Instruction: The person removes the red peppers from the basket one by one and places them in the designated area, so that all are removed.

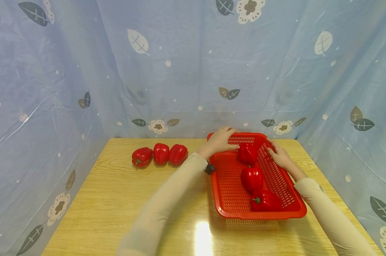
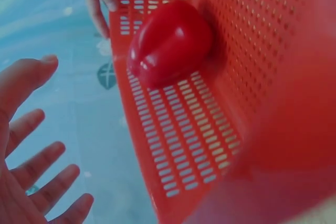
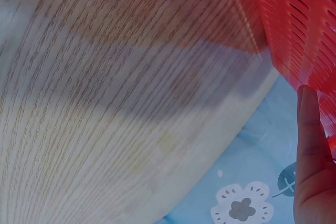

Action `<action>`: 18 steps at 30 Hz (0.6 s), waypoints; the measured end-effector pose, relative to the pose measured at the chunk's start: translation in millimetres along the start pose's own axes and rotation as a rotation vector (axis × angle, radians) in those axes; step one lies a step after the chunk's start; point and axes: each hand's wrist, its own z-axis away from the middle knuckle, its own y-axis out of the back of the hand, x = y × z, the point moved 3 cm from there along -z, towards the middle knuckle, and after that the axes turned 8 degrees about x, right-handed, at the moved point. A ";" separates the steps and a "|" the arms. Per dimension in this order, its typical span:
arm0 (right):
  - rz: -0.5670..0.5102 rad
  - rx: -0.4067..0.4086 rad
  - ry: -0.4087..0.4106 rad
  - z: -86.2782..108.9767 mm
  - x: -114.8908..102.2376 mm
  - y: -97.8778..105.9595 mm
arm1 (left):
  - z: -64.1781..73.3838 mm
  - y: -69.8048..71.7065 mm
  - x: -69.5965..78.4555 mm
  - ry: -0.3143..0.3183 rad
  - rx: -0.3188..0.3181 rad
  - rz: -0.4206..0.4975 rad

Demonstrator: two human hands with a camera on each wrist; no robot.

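A red perforated plastic basket (image 1: 226, 214) stands on the right part of the table, with three red bell peppers inside: one at the far end (image 1: 248, 153), one in the middle (image 1: 252, 179) and one at the near end (image 1: 265, 201). Over the basket's far left corner is my left hand (image 1: 221, 140). Its fingers are spread and hold nothing, as the left wrist view also shows. My right hand (image 1: 280, 155) holds the right rim, thumb on the inner side and fingers along the outer wall. In the right wrist view, one finger (image 3: 311, 135) lies against that wall.
Three more red bell peppers lie in a row at the table's back left: left (image 1: 142, 157), middle (image 1: 161, 153) and right (image 1: 178, 154). A blue patterned curtain (image 1: 180, 71) surrounds the wooden table (image 1: 116, 199) at the back and sides.
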 end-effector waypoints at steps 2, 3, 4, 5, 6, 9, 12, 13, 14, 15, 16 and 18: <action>0.001 -0.005 -0.004 0.2 0.4 0.3 | -2.4 -3.2 4.1 0.000 -0.004 0.005; 0.000 -0.005 -0.004 0.2 0.5 0.3 | -3.5 -4.9 5.8 0.001 -0.009 0.005; -0.001 -0.006 -0.002 0.1 1.0 0.3 | -4.7 -6.4 7.8 0.002 -0.010 0.006; -0.003 -0.004 0.000 0.0 1.3 0.3 | -5.6 -7.8 9.6 0.006 -0.011 0.007; -0.004 -0.002 0.001 -0.1 1.7 0.3 | -6.5 -9.1 11.3 0.009 -0.013 0.015; -0.003 0.002 0.008 -0.4 2.9 0.0 | -8.8 -13.6 15.2 0.041 -0.015 0.042; -0.001 0.005 0.015 -0.6 3.7 -0.5 | -10.9 -19.2 17.2 0.071 -0.015 0.074; 0.000 0.004 0.016 -0.5 4.0 -0.8 | -11.8 -21.4 17.6 0.078 -0.015 0.083; 0.000 0.004 0.016 -0.5 4.2 -0.9 | -12.6 -23.8 17.9 0.082 -0.017 0.092; -0.001 0.004 0.017 -0.6 4.5 -0.9 | -13.6 -26.2 18.3 0.084 -0.017 0.101; -0.001 0.006 0.018 -0.6 4.7 -0.8 | -14.7 -28.5 18.7 0.090 -0.017 0.113; -0.001 0.006 0.015 -0.5 4.7 -0.5 | -16.6 -33.3 19.2 0.108 -0.012 0.141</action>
